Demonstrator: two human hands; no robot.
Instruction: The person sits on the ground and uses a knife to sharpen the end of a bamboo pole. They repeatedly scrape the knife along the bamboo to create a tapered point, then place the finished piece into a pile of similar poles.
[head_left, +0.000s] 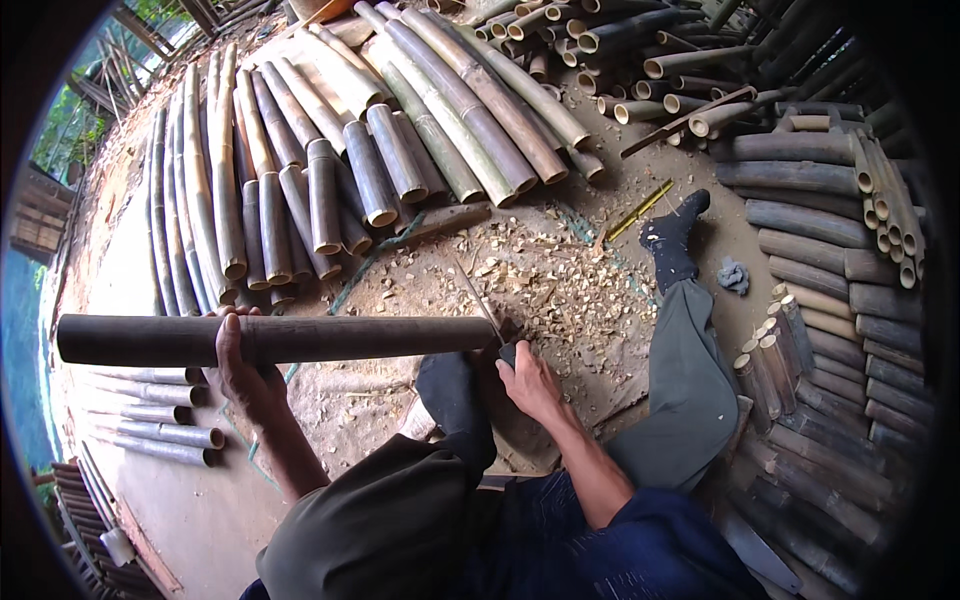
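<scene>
A dark bamboo tube (375, 338) lies nearly level across the left half of the view. My left hand (245, 372) is closed around it left of its middle, thumb up against the near side. In my right hand (535, 383) is a knife (478, 295), its dark handle gripped and its thin blade slanting up and to the left. The blade crosses close by the tube's right end; whether it touches the bamboo I cannot tell. My sock-covered left foot (450, 390) is just below that end.
Pale bamboo chips (540, 265) litter the ground ahead. Long bamboo poles (455, 95) and shorter tubes (325, 200) lie beyond. Stacked tubes (800, 215) line the right side. A yellow strip (640, 208), crumpled grey cloth (733, 275) and saw blade (760, 550) lie on the right.
</scene>
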